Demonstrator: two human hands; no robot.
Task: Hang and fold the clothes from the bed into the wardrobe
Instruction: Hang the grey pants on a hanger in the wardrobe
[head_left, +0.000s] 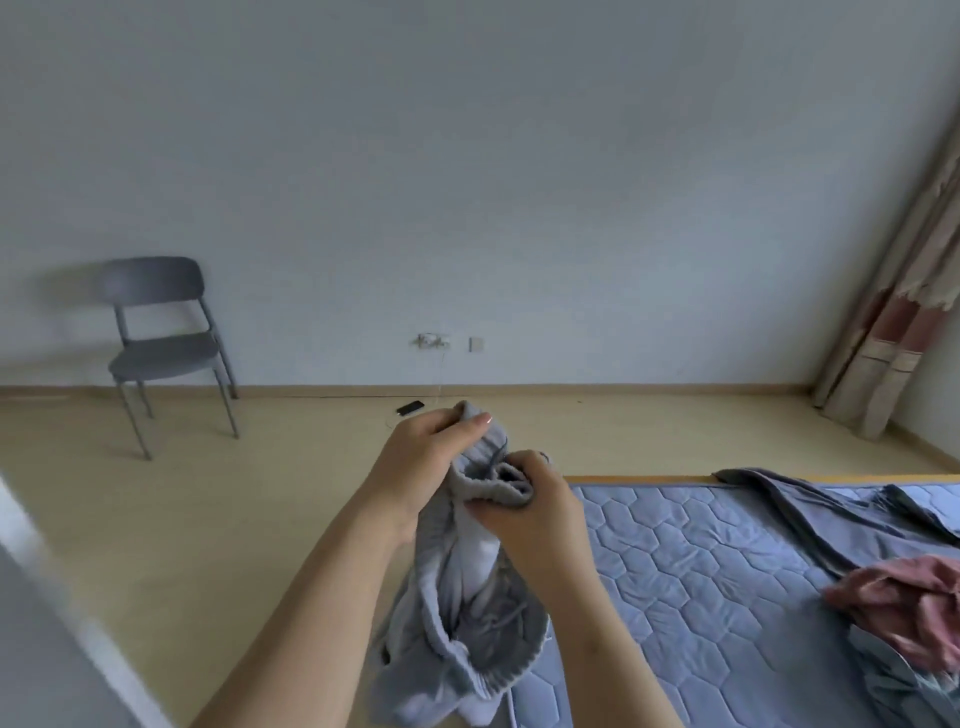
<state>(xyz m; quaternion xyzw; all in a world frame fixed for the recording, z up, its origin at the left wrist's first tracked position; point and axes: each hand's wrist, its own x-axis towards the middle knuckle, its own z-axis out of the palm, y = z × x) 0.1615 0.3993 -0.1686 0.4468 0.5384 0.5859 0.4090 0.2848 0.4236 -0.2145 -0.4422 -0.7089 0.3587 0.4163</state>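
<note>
Soft, even daylight, cool grey-blue cast overall. Light seems to enter from the right, by the curtain (883, 332): the chair (166, 343) throws a faint, diffuse shadow leftwards on the wall (467, 156). No glare, no hard shadows. Wide-angle distortion is strong: skirting line bows, curtain leans inward, pale edge at lower left runs diagonal and smeared. Whole frame is slightly soft, compression smoothing on wall and floor (208, 493). Pink garment (904, 608) at the right edge is blurred; quilting on the bed (701, 571) reads reasonably sharp.
</note>
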